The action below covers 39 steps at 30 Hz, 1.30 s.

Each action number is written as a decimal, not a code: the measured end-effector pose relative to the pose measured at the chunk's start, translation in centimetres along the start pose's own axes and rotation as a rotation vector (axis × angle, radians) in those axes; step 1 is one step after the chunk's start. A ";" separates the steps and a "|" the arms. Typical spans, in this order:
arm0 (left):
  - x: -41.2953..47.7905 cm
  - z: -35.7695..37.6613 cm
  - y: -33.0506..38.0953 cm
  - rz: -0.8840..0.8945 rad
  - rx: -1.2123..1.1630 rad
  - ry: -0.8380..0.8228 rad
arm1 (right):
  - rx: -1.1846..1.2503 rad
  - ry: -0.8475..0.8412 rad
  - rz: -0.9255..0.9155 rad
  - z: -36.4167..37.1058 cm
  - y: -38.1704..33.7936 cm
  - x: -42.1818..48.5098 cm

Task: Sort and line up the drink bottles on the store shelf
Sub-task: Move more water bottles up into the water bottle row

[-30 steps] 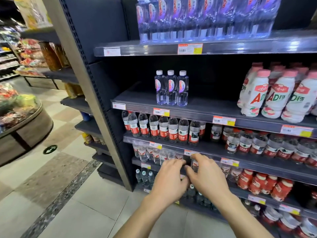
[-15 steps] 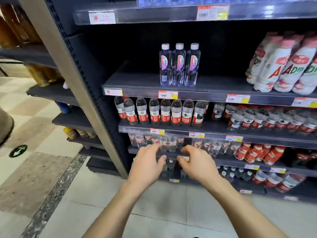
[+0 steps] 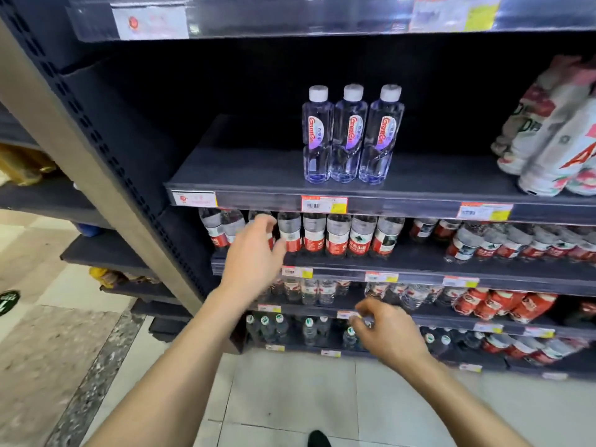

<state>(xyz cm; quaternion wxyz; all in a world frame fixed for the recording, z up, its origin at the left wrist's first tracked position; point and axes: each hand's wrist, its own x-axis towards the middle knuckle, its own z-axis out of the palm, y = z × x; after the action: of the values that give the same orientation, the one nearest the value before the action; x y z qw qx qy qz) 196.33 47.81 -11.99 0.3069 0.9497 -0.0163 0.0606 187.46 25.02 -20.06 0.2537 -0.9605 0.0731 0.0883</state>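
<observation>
Person faced a store shelf (image 3: pixel 419 258), both hands out toward it.
Left hand (image 3: pixel 254 253) hovered, grip apart, at the row of red-labelled bottles (image 3: pixel 338 235) under the top shelves. Right hand (image 3: pixel 388 337) hung lower, fingers curled, its grip impossible to tell. Lining up this row seemed underway. Next called for closing on one bottle.

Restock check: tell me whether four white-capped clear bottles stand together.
No, only three white-capped bottles stand side by side on the shelf.
</observation>
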 end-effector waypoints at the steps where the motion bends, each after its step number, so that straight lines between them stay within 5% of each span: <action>1: 1.4 -0.3 0.2 -0.003 -0.014 0.003 | 0.000 -0.011 0.007 0.3 -0.2 0.6; 19: 17.7 1.6 4.9 0.023 -0.274 -0.070 | 0.081 0.000 0.042 3.5 -0.2 1.5; 39: 19.5 3.0 4.2 0.100 -0.533 -0.237 | 0.152 0.063 0.105 6.4 -1.7 1.6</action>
<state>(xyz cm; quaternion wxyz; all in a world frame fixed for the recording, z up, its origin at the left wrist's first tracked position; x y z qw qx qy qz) 215.72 42.80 -9.50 0.5382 0.8340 -0.1142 -0.0423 188.48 29.53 -25.09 0.3186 -0.9355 0.1377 0.0656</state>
